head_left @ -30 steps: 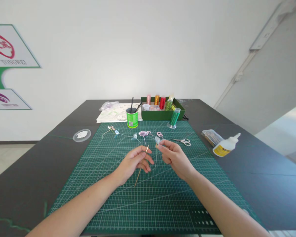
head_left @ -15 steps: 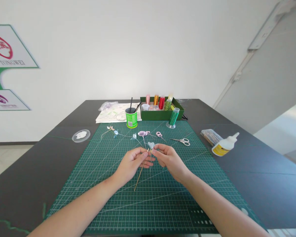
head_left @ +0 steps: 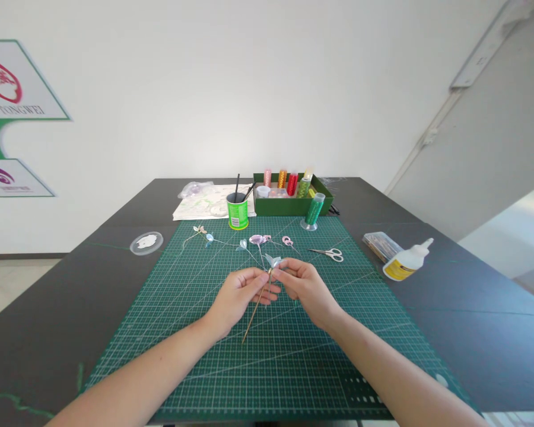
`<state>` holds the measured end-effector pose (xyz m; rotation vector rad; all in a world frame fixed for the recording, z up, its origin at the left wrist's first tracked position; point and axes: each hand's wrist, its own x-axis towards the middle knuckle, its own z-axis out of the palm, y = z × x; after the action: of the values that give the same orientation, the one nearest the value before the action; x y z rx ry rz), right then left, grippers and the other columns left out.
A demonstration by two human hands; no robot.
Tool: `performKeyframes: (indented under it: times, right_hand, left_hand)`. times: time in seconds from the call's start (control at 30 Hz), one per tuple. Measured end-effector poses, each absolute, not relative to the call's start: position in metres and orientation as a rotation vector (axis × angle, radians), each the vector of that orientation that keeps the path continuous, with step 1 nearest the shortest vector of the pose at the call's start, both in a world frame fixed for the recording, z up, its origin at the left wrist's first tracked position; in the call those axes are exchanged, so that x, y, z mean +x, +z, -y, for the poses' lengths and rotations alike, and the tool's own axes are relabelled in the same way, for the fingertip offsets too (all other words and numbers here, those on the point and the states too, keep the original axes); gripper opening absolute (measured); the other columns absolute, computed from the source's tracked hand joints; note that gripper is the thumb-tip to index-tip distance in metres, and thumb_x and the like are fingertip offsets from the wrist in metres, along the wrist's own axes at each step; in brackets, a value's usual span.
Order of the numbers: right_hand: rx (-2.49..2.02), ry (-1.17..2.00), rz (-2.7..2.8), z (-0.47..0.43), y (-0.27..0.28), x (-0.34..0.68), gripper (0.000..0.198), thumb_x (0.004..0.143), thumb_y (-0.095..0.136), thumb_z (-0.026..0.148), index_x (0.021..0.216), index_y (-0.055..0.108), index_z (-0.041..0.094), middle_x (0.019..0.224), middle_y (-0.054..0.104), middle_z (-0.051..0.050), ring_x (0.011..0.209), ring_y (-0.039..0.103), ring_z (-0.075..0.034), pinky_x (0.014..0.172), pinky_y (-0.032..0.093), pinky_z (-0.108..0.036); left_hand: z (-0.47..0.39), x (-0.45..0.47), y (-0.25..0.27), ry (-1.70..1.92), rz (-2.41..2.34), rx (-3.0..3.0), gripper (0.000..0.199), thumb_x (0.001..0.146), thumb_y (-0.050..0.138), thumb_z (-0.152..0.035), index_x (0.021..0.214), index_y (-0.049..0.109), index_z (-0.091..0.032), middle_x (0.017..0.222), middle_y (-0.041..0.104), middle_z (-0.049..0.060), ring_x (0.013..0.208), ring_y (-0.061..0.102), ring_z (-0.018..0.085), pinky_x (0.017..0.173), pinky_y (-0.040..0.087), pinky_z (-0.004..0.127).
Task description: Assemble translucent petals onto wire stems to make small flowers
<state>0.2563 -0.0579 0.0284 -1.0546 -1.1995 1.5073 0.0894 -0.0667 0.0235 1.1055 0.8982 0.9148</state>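
Note:
My left hand (head_left: pixel 244 292) pinches a thin brown stick (head_left: pixel 251 323) near its top, and the stick slants down toward me. My right hand (head_left: pixel 303 289) is closed on a pale blue flower (head_left: pixel 273 261) at its base, its fingertips nearly meeting the left ones. The flower's thin stem hangs down beside the stick. Beyond the hands, several wired flowers lie on the green cutting mat (head_left: pixel 196 367): a purple flower (head_left: pixel 257 239), a pink one (head_left: pixel 287 241), a blue one (head_left: pixel 242 244) and a cream one (head_left: pixel 200 229).
White-handled scissors (head_left: pixel 334 254) lie right of the flowers. Farther right are a glue bottle (head_left: pixel 404 263) and a clear case (head_left: pixel 380 245). Behind stand a green can (head_left: pixel 237 214), a green thread spool (head_left: pixel 314 210) and a box (head_left: pixel 289 207) of spools. A round dish (head_left: pixel 136 249) sits left.
The blue flower's base has moved in against the top of the stick, and the flower has turned slightly. My right fingertips have shifted a little; both hands stay in nearly the same place.

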Motion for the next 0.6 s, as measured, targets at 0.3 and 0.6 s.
performKeyframes:
  times: [0.3, 0.6]
  right_hand:
    - [-1.040, 1.444, 1.178, 0.0595, 0.0287, 0.2536, 0.035, 0.069, 0.080, 0.048, 0.072, 0.063, 0.017, 0.046, 0.036, 0.009, 0.043, 0.022, -0.005, 0.042, 0.013, -0.025]
    - [-1.078, 1.323, 1.233, 0.0608, 0.0231, 0.2525, 0.031, 0.072, 0.077, 0.047, 0.070, 0.065, 0.018, 0.049, 0.034, 0.008, 0.047, 0.020, -0.007, 0.045, 0.014, -0.026]
  left_hand:
    - [0.0717, 0.0932, 0.0281, 0.904, -0.818, 0.972, 0.032, 0.084, 0.070, -0.045, 0.081, 0.059, -0.015, 0.073, 0.063, 0.000, 0.058, 0.055, 0.008, 0.056, 0.044, 0.021]
    - [0.0743, 0.0942, 0.0307, 0.907, -0.795, 0.930, 0.033, 0.083, 0.069, -0.045, 0.079, 0.054, -0.016, 0.062, 0.039, -0.007, 0.048, 0.022, 0.005, 0.043, 0.012, 0.019]
